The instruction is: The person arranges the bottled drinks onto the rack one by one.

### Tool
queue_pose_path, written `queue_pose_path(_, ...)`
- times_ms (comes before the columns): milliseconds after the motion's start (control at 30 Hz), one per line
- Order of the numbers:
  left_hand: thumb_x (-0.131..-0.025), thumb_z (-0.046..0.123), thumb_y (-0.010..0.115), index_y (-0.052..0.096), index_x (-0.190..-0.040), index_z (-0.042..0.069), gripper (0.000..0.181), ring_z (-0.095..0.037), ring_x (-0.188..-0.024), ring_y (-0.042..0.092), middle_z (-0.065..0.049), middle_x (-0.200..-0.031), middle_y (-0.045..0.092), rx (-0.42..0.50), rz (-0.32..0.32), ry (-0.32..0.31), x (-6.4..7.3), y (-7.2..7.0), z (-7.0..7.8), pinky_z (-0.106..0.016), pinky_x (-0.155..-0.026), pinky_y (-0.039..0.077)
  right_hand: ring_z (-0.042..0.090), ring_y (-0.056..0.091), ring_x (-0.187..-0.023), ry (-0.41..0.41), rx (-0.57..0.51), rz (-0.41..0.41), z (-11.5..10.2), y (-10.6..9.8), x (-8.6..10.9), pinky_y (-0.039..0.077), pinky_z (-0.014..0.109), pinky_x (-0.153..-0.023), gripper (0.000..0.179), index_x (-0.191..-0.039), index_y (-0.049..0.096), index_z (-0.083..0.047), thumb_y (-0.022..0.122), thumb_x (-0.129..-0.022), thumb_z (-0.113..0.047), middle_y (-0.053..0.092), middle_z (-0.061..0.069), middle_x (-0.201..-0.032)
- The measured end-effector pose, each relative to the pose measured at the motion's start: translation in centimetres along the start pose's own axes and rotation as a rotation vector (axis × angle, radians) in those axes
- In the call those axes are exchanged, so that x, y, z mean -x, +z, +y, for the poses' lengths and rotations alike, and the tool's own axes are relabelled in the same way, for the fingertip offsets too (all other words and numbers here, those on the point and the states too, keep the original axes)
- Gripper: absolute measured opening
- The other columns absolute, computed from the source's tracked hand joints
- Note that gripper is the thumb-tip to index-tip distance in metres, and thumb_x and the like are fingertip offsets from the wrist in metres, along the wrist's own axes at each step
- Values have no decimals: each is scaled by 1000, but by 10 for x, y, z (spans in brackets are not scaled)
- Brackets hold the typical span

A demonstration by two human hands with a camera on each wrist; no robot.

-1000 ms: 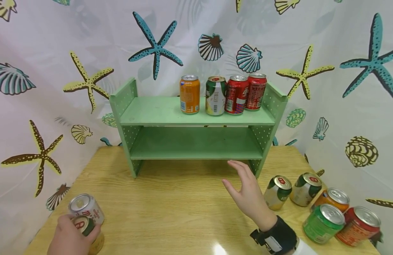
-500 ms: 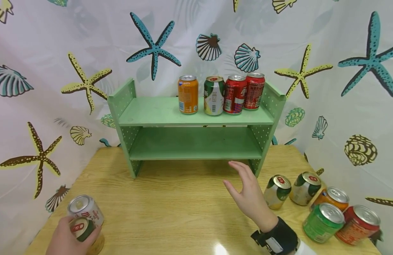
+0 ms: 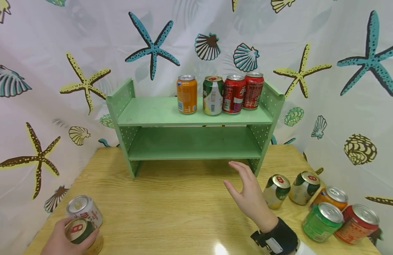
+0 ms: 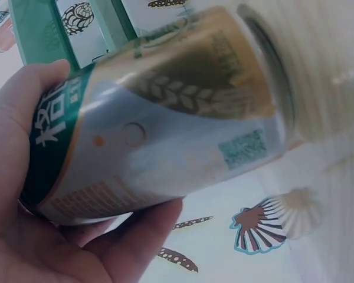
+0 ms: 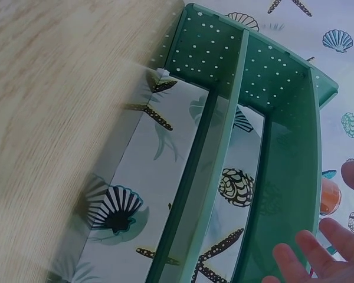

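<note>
In the head view, my left hand (image 3: 64, 239) grips a green-and-gold drink can (image 3: 78, 229) at the lower left, its fingers and thumb round the upper part. The left wrist view shows the can's (image 4: 159, 124) pale side, with the thumb and fingers near its green end. Whether its base touches the table cannot be told. Close behind it stands a white can (image 3: 86, 212). My right hand (image 3: 247, 198) is held out before the shelf with parted fingers and nothing in its grasp, left of a green-and-gold can (image 3: 276, 194).
A green two-tier shelf (image 3: 196, 122) stands at the back of the wooden table (image 3: 171, 202). On its top tier are an orange can (image 3: 187, 95), a green-and-white can (image 3: 212, 97) and two red cans (image 3: 233, 95). Several more cans, including a green one (image 3: 322, 223), stand at the right.
My left hand and its can have shifted slightly left and nearer, and more of the can's lid shows. The right hand has barely moved. The head view has turned a little.
</note>
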State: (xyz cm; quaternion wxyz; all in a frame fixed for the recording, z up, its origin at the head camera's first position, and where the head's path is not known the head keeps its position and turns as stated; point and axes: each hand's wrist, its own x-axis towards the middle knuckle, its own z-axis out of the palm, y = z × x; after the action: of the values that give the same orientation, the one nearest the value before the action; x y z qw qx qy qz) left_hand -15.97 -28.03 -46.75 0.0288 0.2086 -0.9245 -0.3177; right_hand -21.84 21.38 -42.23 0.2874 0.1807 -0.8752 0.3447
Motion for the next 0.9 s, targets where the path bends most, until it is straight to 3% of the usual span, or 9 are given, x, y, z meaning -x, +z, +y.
queue_pose_path(233,-66,60,91,35,-140,-12,118,-42,-95,66,-35,-116,60,-8,-97,-33,3,-12,4,-40,-67,57,36,51,-134,-6,-2,6,-2,-1,0,45,57,-108,58,-144,52,0,77,-93,-11,52,17,-145)
queue_pose_path(467,-65,62,91,39,-140,-7,115,-34,-87,69,-31,-112,66,-8,-82,-27,13,-25,20,-36,-63,56,36,52,-134,-1,-8,0,-3,-1,2,46,58,-108,57,-144,52,-1,76,-94,-11,52,16,-146)
queue_pose_path(733,-71,74,81,40,-144,-6,116,-24,-73,65,-21,-98,71,-87,-70,82,24,-31,56,-32,-57,48,37,53,-133,1,-18,1,-5,1,4,46,60,-107,55,-144,53,-2,75,-94,-11,53,16,-146)
queue_pose_path(900,-73,71,82,45,-141,-3,107,-27,-78,68,-25,-106,71,-76,-31,226,31,-23,84,-38,-61,53,37,54,-132,-3,-18,-4,-7,2,6,47,60,-106,55,-143,54,-1,76,-93,-10,54,15,-145)
